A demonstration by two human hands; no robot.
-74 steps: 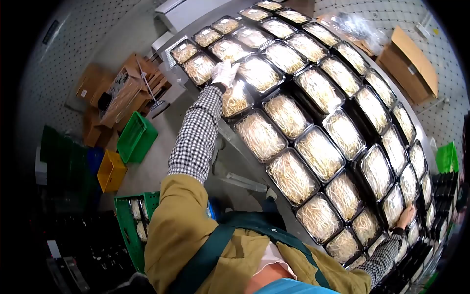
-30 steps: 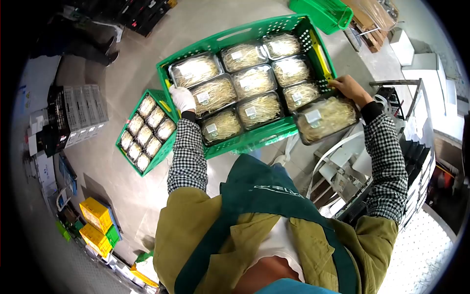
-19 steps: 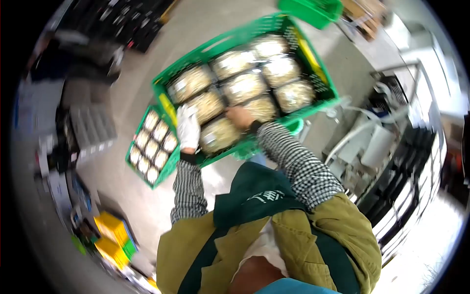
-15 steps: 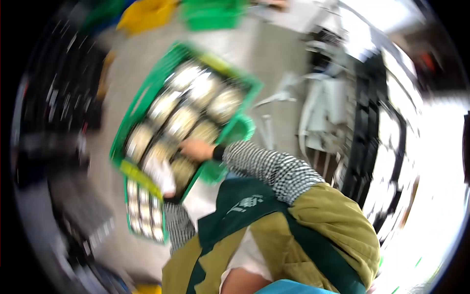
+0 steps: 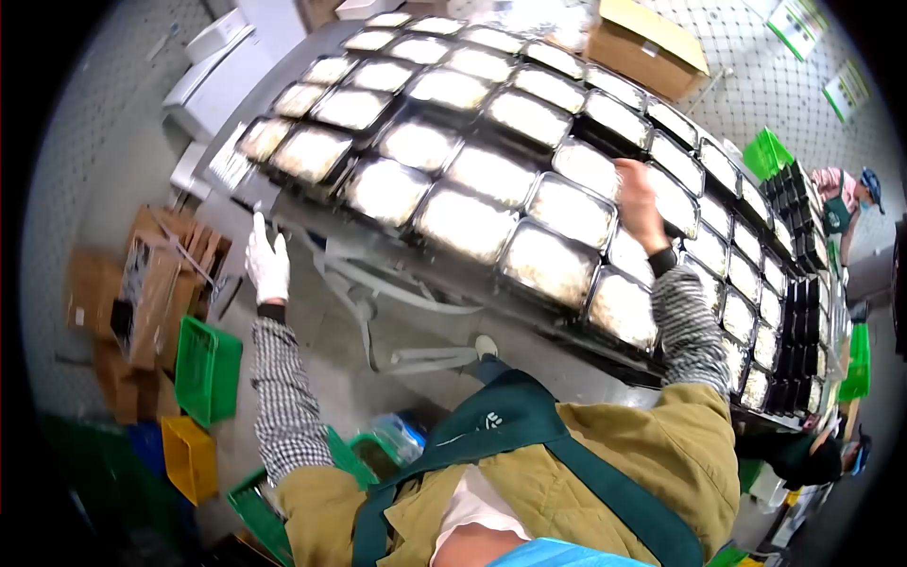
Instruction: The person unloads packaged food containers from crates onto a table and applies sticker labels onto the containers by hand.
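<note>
My left hand (image 5: 267, 260), in a white glove, hangs in the air beside the table's near left end. Its fingers are apart and nothing is in them. Bare and slightly blurred, my right hand (image 5: 642, 203) reaches over the rows of black food trays, by the edge of one tray (image 5: 587, 167); whether its fingers grip that tray I cannot tell. Many such black trays with pale food and shiny clear tops cover the metal table, some of them stacked. The nearest large tray (image 5: 619, 307) lies just left of my right sleeve.
Green crates (image 5: 209, 370) and a yellow crate (image 5: 189, 459) stand on the floor at left, near flattened cardboard boxes (image 5: 151, 293). An open cardboard box (image 5: 645, 49) sits beyond the table. Co-workers (image 5: 839, 200) stand at far right, beside stacks of black trays (image 5: 798, 350).
Both hands have left the green crate of trays they were at. The view has turned to the tray-covered table; my right hand is over it, my left stretched out at its side.
</note>
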